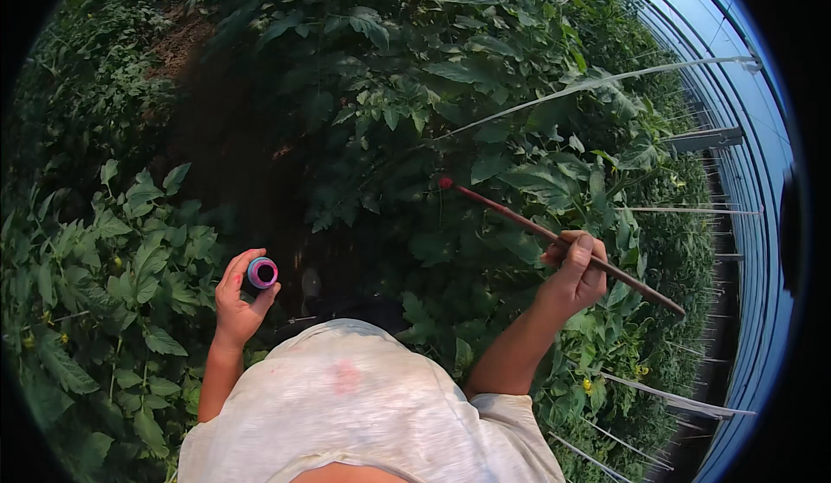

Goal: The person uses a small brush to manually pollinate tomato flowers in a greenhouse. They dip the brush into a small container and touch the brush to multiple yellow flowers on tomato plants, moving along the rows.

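My left hand [239, 301] is wrapped around a small uncapped bottle [263, 272] with a pink-stained rim and a dark opening facing up. Red stains mark the fingers of that hand. Between the thumb and fingers of my right hand [580, 269] is a thin stick [519, 218], slanting up to the left. Its far end carries a red, rounded tip [445, 184], which appears in front of shaded tomato leaves. Whether the tip touches any leaf cannot be told. The stick's bare brown end points down to the right.
Tomato plants [123, 269] stand on the left, with a taller row [480, 87] ahead and right. Yellow flowers [587, 385] show among the leaves. A shaded soil path [240, 158] runs between. Pale strings [584, 85] stretch toward the greenhouse's plastic wall [759, 191].
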Motion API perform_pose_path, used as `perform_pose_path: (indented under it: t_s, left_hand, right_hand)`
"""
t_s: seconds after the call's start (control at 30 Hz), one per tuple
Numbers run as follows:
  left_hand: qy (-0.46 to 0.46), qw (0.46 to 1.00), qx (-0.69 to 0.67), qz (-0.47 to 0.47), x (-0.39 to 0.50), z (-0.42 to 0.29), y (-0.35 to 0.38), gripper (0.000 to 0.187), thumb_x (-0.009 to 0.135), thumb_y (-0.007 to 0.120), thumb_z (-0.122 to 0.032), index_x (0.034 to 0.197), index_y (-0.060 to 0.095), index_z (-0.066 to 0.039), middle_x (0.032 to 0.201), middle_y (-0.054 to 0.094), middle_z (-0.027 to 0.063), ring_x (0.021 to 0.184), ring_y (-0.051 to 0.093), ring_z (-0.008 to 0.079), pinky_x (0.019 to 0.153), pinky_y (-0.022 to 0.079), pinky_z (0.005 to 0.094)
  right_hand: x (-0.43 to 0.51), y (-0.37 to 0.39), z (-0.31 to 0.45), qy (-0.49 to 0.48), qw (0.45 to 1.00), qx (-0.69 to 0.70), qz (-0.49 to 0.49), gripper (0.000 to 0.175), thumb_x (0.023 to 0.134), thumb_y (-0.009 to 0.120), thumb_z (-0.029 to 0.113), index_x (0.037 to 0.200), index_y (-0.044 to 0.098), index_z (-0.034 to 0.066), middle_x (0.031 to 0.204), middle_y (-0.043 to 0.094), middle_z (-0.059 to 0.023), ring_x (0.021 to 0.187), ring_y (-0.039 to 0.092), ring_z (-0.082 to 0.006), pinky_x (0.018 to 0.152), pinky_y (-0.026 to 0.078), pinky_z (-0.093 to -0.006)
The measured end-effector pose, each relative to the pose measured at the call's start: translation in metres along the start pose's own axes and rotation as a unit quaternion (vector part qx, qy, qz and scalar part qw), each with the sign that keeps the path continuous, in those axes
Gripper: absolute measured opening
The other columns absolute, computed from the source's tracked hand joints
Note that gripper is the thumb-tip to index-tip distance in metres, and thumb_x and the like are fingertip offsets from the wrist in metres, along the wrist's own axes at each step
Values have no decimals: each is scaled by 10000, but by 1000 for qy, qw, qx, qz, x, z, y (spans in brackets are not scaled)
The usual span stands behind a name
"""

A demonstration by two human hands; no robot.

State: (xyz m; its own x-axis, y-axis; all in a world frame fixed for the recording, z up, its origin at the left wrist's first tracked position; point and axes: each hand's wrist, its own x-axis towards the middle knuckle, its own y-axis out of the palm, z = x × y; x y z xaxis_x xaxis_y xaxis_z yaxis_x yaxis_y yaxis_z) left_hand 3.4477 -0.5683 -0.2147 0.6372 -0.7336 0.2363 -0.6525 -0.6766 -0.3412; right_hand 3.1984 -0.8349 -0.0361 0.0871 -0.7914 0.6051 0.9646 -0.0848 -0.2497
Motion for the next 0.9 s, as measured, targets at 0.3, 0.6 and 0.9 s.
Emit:
perform_pose_path:
  t_s: [0.3, 0.6, 0.9]
  left_hand:
    - [-27, 996, -15, 84, 41, 11, -14, 530, 808, 738, 39, 1306, 559, 9, 1302, 585, 90, 1131, 571, 167, 986, 450, 295]
    - [-2, 988, -64, 141, 124, 8, -27, 545, 798, 707, 97, 1315, 556, 15, 1324, 590, 108, 1149, 584, 182, 995, 460, 305]
    - [49, 983, -34, 172, 187, -8, -59, 515, 858, 704, 48, 1341, 529, 19, 1338, 575, 93, 1134, 575, 154, 986, 447, 280]
  right_hand:
    - [-30, 43, -65, 5, 992, -99, 72, 77, 948, 639, 45, 984, 679, -10, 805, 663, -98, 615, 618, -153, 569, 495, -284]
    - [-21, 131, -210, 116, 977, -179, -7, 135, 903, 667, 105, 987, 715, 11, 820, 729, -85, 736, 707, -216, 690, 536, -328]
    - [-39, 177, -269, 108, 979, -133, -113, 167, 902, 680, 126, 992, 699, -13, 865, 733, -98, 778, 701, -201, 744, 540, -317]
